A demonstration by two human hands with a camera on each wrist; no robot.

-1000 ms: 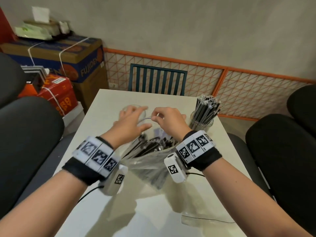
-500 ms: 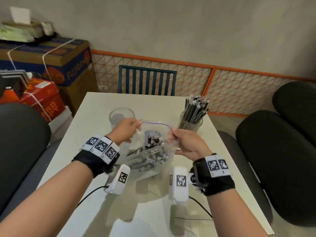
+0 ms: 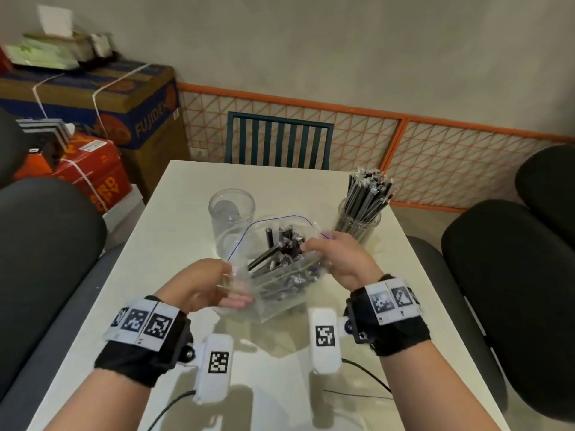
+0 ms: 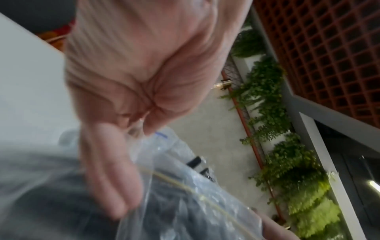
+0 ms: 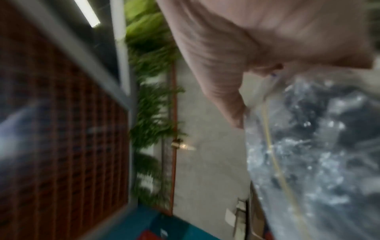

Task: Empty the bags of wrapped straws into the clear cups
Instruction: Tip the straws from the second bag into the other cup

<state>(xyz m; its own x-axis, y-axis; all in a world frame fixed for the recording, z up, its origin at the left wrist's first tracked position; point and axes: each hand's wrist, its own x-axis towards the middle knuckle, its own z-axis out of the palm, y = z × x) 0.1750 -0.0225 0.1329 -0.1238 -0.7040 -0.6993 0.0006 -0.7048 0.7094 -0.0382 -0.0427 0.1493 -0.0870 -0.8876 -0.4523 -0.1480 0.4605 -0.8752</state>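
Note:
A clear zip bag [image 3: 280, 287] of black wrapped straws [image 3: 281, 247] hangs just above the white table [image 3: 174, 225], its blue-lined mouth open and facing up. My left hand [image 3: 231, 284] pinches the bag's left rim; in the left wrist view thumb and fingers [image 4: 102, 162] clamp the bag's film [image 4: 185, 194]. My right hand [image 3: 306, 247] pinches the right rim, seen blurred in the right wrist view against the bag [image 5: 308, 146]. An empty clear cup [image 3: 231, 213] stands just behind the bag on the left. A second clear cup [image 3: 359, 223], packed with upright straws, stands at the back right.
Black padded chairs [image 3: 46, 259] [image 3: 510, 290] flank the table. A teal chair [image 3: 278, 140] stands at the far end before an orange mesh fence [image 3: 435, 144]. Cardboard boxes [image 3: 93, 98] are stacked at the left. Thin black cables [image 3: 367, 377] lie on the near tabletop.
Both hands have drawn back toward me with the bag. The left hand has left the empty cup's side, and the bag's mouth now stands wider, with straw ends showing.

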